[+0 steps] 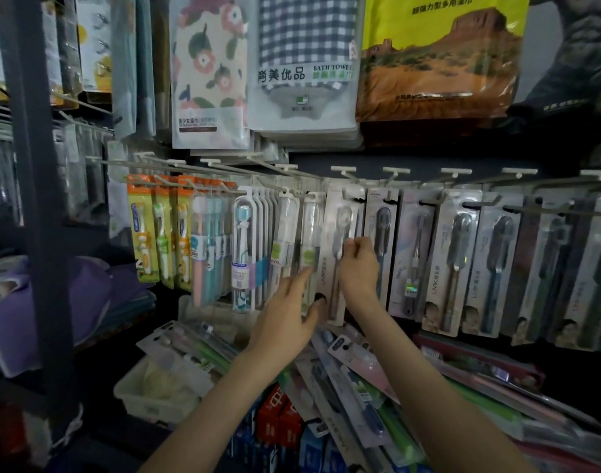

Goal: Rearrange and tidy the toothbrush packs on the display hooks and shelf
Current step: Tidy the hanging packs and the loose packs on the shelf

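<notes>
Fingers (353, 243) of the right hand (358, 266) are curled and pinch the edge of a long pale card-backed toothbrush pack (340, 216), about halfway up its clear blister. The left hand (285, 315) is spread with fingers straight. Its thumb side rests against the lower part of the same pack, and its fingertips reach the clear tube packs (309, 233) just beside it. The pack hangs from a white wire hook (352, 194) near the middle of the row, so it is on the display, not in the heap below.

It should weigh very little. The card looks thin, stiff along its length but easy to crease, and the punched hanging hole at the top is probably the weak point. The smooth blister could slip under the fingers. Holding the card edges, one hand high and one low, seems safest for sliding it along the hook.

Grey and blue brush packs (456, 261) hang close together to the right, and orange-topped children's packs (145, 227) hang to the left. Below lies a loose slanted heap of packs (357, 380) beside a white plastic basket (148, 401) and red boxes (278, 418); what carries them is buried from view. Bagged towels (305, 63) hang above. The aisle is dim and crowded.
</notes>
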A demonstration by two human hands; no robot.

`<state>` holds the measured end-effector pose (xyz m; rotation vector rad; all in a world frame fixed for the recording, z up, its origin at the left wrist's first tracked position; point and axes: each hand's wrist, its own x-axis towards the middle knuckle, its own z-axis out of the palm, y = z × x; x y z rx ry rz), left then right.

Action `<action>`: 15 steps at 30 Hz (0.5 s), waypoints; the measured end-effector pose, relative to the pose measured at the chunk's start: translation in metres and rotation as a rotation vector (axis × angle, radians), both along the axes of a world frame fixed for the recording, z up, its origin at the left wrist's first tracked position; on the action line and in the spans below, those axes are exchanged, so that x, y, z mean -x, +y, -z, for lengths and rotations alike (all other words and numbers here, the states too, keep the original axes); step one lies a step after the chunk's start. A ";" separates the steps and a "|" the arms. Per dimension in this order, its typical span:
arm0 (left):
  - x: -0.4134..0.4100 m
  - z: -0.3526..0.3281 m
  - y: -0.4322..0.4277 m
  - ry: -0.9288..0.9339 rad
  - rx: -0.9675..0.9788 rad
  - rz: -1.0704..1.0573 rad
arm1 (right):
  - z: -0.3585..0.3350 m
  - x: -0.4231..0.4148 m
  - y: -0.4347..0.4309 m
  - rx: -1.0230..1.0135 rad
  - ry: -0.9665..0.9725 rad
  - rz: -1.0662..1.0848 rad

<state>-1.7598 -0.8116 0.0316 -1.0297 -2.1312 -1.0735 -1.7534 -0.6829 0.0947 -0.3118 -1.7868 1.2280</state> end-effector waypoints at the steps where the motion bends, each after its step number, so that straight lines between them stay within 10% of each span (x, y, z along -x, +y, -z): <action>1: -0.002 0.000 0.005 0.010 0.020 0.004 | 0.001 -0.002 0.004 -0.013 -0.021 -0.020; 15: 0.024 0.000 0.076 -0.038 0.180 -0.016 | 0.060 -0.011 0.044 -0.117 -0.400 -0.297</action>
